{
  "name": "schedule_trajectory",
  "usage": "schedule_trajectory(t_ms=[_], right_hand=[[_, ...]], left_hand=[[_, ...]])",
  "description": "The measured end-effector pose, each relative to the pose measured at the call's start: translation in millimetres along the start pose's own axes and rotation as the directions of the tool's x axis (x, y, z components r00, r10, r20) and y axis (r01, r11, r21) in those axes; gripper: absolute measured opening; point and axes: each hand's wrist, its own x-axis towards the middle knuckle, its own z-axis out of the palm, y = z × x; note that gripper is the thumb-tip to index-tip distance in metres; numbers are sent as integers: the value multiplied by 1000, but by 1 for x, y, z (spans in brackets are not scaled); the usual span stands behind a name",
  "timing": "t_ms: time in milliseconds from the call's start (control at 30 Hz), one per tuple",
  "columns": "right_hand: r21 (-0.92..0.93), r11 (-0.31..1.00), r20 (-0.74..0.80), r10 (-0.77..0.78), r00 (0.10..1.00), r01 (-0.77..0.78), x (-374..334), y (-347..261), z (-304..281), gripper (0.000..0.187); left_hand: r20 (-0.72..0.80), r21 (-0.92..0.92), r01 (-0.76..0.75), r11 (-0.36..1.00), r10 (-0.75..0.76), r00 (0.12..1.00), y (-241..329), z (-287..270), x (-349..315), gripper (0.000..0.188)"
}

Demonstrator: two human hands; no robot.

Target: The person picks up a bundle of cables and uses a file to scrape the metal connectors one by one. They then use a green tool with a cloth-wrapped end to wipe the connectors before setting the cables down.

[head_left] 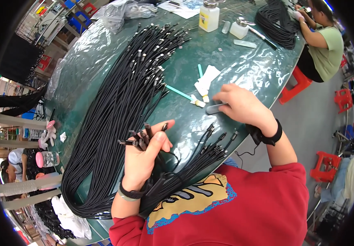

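Note:
My left hand [141,164] is closed around several black cables, their plug ends [143,140] sticking up past the fingers. More plug ends from cables [209,156] across my lap fan out to the right of that hand. At the table's near right edge, my right hand [242,104] has its fingers closed on a flat grey oblong tool [214,109]; its exact kind is unclear. Just beyond lie turquoise sticks [178,91] with white wrapped tips and a crumpled white wipe [209,76]. A large looped bundle of black cables [103,110] covers the left of the table.
A bottle with a yellow label [209,18] and a smaller white bottle [239,28] stand at the back, near a pen [263,37]. Another cable coil [276,22] lies at the far right, by a seated person [328,41]. Red stools [325,166] stand on the floor.

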Motion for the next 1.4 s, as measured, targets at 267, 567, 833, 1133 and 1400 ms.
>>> schedule_trajectory(t_ms=[267,567,833,1133,1400], right_hand=[[-172,978,-143,90,986,-114,39,4,-7,9],[-365,923,57,148,987,-118,35,27,-17,10],[-412,911,0,17,1000,-15,11,55,-7,11],[859,505,-103,332,938,-84,23,-10,-31,14],[945,-226,-249,-33,968,235,25,-75,-2,18]], left_hand=[[63,23,63,998,-64,996,7,0,0,31],[20,-59,78,995,-77,997,6,-8,0,26],[-66,-124,2,992,-11,998,-3,-11,0,21],[21,-281,74,957,-71,997,6,-11,-9,22],[8,-218,100,971,-101,995,11,-6,-12,22]])
